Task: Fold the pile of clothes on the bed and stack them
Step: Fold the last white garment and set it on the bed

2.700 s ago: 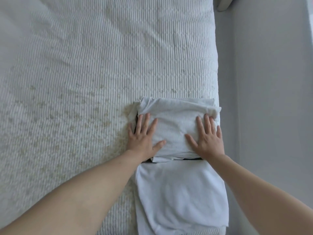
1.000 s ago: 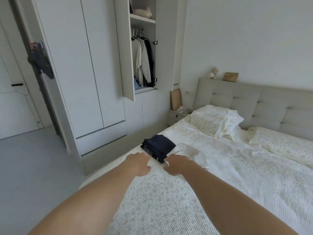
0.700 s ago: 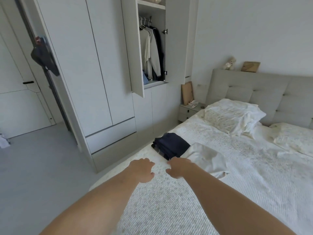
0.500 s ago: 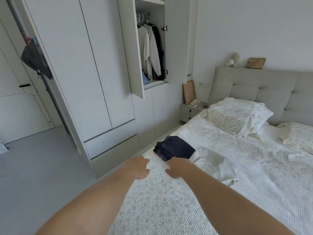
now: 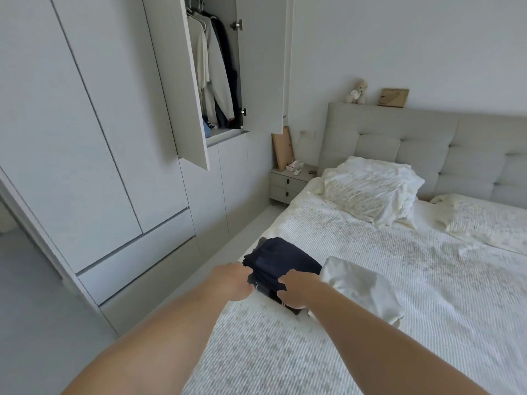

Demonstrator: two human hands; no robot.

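No brand, label or writing can be read anywhere in the view.

The wardrobe [image 5: 94, 132] fills the frame from nine to twelve o'clock, one door swung open on hanging clothes [image 5: 212, 78]. The bed [image 5: 385, 295] spreads from three to six o'clock, its padded headboard [image 5: 427, 143] at two o'clock with two pillows [image 5: 370, 189] below it. A nightstand [image 5: 288, 183] stands between the wardrobe and the headboard.

Near the bed's left edge, just below centre, lies a folded dark stack [image 5: 281, 259]. A white garment [image 5: 362, 286] lies loosely folded just beside it, at the stack's four o'clock, touching its corner.

Both forearms reach in from six o'clock. The left hand [image 5: 232, 280] meets the stack's near left corner at its eight o'clock; its fingers curl at the cloth, but whether they pinch it cannot be told. The right hand [image 5: 298, 289] lies at the stack's five o'clock, fingers curled onto its near edge, gripping the dark cloth.
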